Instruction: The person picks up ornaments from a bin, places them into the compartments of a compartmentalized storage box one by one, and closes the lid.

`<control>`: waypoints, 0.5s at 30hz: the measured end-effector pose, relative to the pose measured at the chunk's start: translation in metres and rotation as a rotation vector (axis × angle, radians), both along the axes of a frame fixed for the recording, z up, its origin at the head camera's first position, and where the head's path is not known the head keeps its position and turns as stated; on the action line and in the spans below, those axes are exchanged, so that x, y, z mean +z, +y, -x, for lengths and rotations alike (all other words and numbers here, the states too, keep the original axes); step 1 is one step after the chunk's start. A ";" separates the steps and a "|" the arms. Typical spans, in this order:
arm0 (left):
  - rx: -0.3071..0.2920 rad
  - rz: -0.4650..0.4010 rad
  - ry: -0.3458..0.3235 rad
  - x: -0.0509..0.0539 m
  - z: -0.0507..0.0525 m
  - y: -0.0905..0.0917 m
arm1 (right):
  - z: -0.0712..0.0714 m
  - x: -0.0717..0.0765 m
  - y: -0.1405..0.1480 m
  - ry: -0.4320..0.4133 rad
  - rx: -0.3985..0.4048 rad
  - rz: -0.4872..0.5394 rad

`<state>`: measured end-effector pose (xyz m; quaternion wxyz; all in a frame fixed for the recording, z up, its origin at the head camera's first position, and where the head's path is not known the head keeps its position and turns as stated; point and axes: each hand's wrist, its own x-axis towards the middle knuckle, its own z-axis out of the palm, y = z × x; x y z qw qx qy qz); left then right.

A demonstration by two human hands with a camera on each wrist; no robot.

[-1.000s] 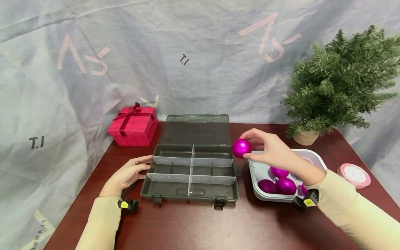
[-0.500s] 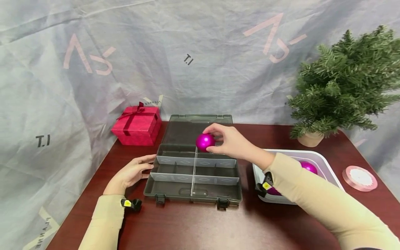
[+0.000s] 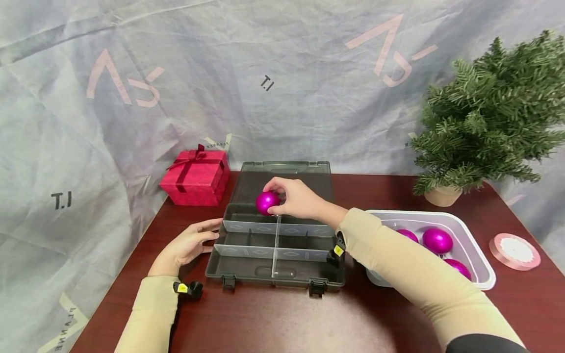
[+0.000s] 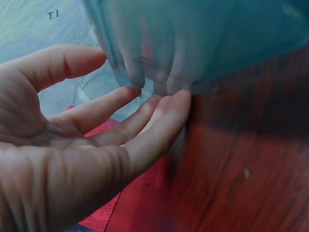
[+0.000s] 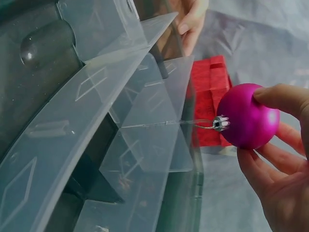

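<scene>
A shiny magenta Christmas ball [image 3: 267, 203] is held between the thumb and fingers of my right hand [image 3: 296, 198], above the back-left compartment of a grey see-through divider box [image 3: 247, 270]. In the right wrist view the ball [image 5: 251, 118] shows a silver cap and a thin loop pointing at the dividers. The box lies open, its lid [image 3: 287, 176] laid back. At the box's left side is my left hand [image 3: 187, 247]; in the left wrist view its fingertips [image 4: 181, 99] touch the box wall, fingers extended. No balls show in the compartments I can see.
A white tub [image 3: 485, 274] with several magenta balls [image 3: 437, 240] stands on the right, partly behind my right sleeve. A pink ribbon roll [image 3: 514, 251] lies beyond it. A small potted fir tree [image 3: 490, 117] is at the back right, a red gift box [image 3: 196, 177] at the back left.
My right hand has carried the ball leftward from beside the white tub to over the back-left part of the divider box. My left hand stays at the box's left side.
</scene>
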<state>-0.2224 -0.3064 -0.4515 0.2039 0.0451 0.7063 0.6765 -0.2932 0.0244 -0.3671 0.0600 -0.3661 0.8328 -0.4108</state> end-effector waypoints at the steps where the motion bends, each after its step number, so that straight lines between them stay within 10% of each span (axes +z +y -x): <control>1: 0.000 0.004 0.000 0.000 0.000 0.000 | 0.002 -0.003 -0.002 -0.002 0.001 -0.011; 15: 0.000 -0.005 -0.002 0.001 0.000 0.000 | 0.017 -0.030 -0.013 -0.039 0.029 -0.095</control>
